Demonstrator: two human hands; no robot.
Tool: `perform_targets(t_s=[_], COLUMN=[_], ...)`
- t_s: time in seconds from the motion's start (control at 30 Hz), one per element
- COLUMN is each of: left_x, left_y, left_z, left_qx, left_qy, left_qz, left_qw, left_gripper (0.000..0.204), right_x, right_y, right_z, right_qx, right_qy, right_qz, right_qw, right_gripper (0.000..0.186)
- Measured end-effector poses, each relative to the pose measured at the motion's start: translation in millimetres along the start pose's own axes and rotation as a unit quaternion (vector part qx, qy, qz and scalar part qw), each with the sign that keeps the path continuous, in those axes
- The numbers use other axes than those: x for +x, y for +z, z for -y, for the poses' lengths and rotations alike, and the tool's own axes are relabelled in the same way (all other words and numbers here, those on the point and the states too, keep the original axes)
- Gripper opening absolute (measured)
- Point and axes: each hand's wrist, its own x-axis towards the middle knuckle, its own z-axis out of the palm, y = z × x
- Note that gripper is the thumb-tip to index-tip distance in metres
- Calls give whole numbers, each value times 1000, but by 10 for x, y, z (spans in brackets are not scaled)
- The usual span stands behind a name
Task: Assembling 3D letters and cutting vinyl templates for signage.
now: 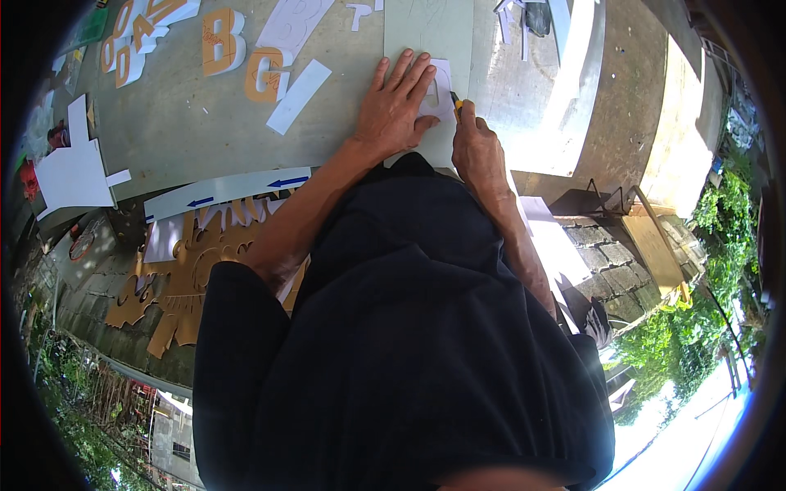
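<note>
My left hand (pixel 393 110) lies flat with its fingers stretched out, pressing on a small white sheet (pixel 443 74) on the table. A rounded shape shows on that sheet, partly hidden by my fingers; whether it is cut out or drawn I cannot tell. In my right hand (pixel 479 151) is a yellow and black utility knife (pixel 455 101), its tip at the sheet's right edge. Beneath the sheet runs a grey-green board (pixel 427 33). Left of my left hand lie a white strip (pixel 299 96) and a thick block letter (pixel 264 82) with an orange-brown face.
More block letters (pixel 223 41) stand at the far left of the table (pixel 176 131). White offcuts (pixel 355 15) lie at the back. Along the near edge lies a strip with blue arrows (pixel 229 191), with brown cut-out scraps (pixel 192 286) below. A wooden board (pixel 655 250) leans at right.
</note>
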Motion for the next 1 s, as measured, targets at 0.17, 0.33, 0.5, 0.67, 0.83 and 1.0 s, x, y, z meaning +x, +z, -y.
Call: perform_targets(t_s=[0.17,0.33,0.5,0.67,0.83,1.0], left_x=[-2,0,-2,-1,2,5], left_y=[1,1,-7,-4,-3,-8], left_z=[4,3,3,-3,-4,-8], left_qx=[-5,-6,-7,-8,-11,-11], left_qy=[0,-4,-2,-4,-7,-5], left_qz=[-1,2,-2,-3,2,-2], left_qw=[1000,1000,1000,1000,1000,1000], left_gripper=[86,85,85,85,84,84], right_x=[-2,-12,-27,-37,-50,-60], right_y=[15,15,22,39,40,38], right_z=[-7,-1,4,-6,-10,1], right_qx=[5,4,6,3,3,7], right_qy=[-2,4,8,7,7,7], right_qz=[-1,0,2,-1,0,1], right_qw=[1000,1000,1000,1000,1000,1000], right_gripper=[33,34,34,34,33,33])
